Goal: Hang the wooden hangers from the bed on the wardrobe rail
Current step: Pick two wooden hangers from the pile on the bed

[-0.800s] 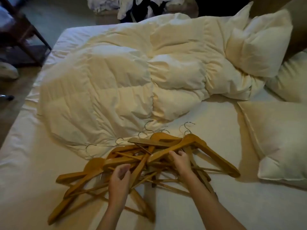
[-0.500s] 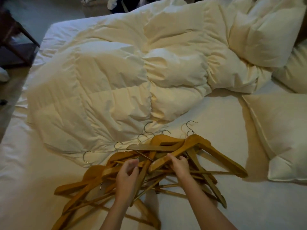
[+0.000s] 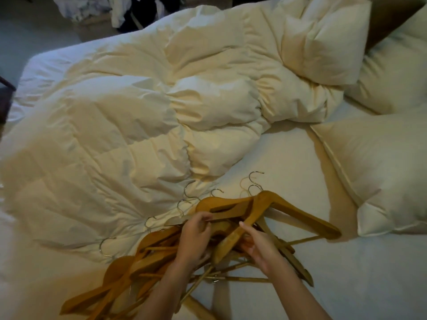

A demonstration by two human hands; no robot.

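Note:
A pile of several wooden hangers (image 3: 147,262) with metal hooks lies on the white bed sheet (image 3: 288,181) near its front edge. My left hand (image 3: 196,236) is closed on an upper hanger (image 3: 228,206) at its left arm. My right hand (image 3: 258,245) grips the lower arm of another wooden hanger (image 3: 298,213), whose right arm sticks out over the sheet. Both top hangers sit slightly raised above the pile. The wardrobe rail is not in view.
A crumpled cream duvet (image 3: 150,116) covers the bed behind the hangers. Pillows (image 3: 381,172) lie at the right and far right. Clothes (image 3: 111,10) sit on the floor beyond the bed's far edge. A dark chair leg (image 3: 7,88) shows at the left.
Both hands have moved up into the pile and closed on the top hangers, which have lifted slightly. The camera has moved closer.

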